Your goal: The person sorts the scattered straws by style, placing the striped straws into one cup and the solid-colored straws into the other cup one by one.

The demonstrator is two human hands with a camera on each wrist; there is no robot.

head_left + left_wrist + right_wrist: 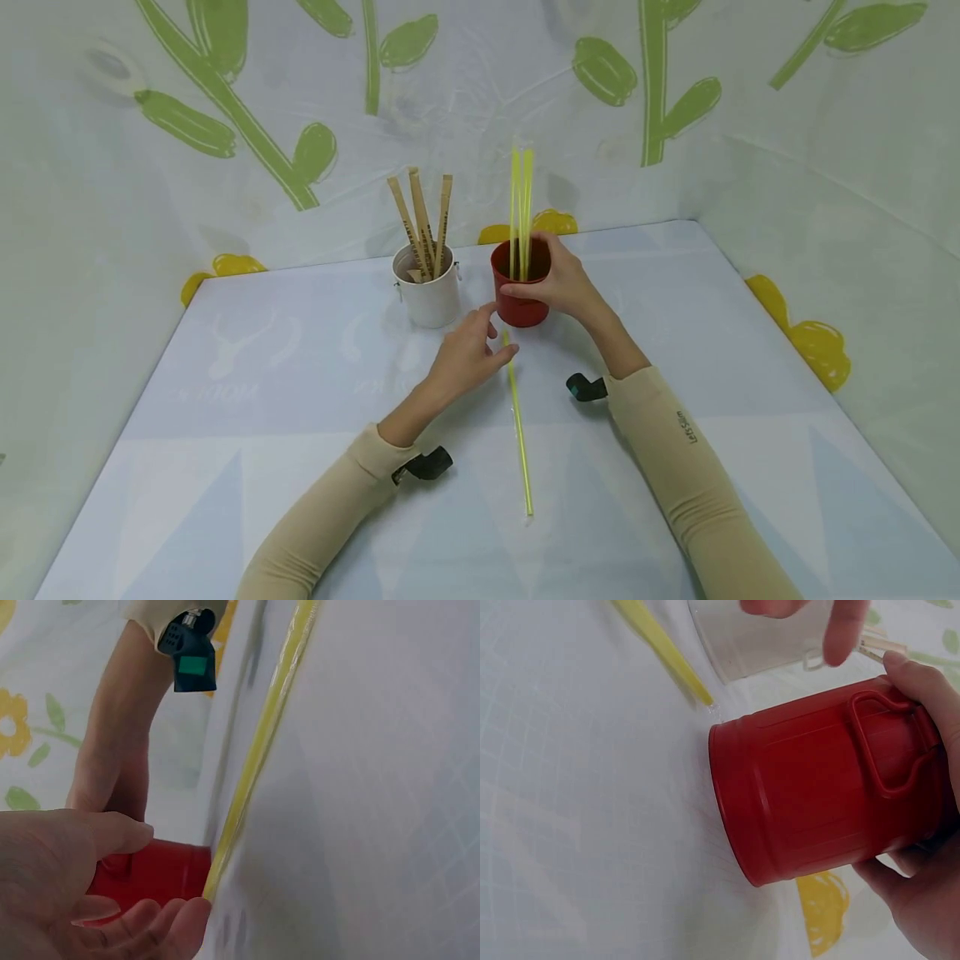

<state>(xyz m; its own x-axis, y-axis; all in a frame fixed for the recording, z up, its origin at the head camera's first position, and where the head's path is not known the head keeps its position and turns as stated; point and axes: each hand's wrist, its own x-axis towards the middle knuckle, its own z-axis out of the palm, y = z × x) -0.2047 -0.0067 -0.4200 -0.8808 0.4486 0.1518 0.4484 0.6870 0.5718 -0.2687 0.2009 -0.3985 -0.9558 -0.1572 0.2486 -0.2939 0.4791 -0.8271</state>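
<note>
A small red pail (522, 312) stands on the table at the back, with several yellow wrapped straws (528, 187) upright in it. My right hand (564, 282) grips the pail near its rim, thumb in front and fingers round the far side. One more yellow straw (521, 442) lies on the table in front of the pail, pointing toward me. Over its far end is my left hand (467, 352), fingers loosely bent and thumb apart, holding nothing. The left wrist view shows the fingertips right by the end of this straw (262, 742).
Left of the red pail stands a white pail (433, 302) holding several brown paper sticks (424, 221). Behind the table (300, 500) hangs a white wall cloth (465, 67) with green leaf prints. Wrist cameras (429, 465) jut out under both forearms.
</note>
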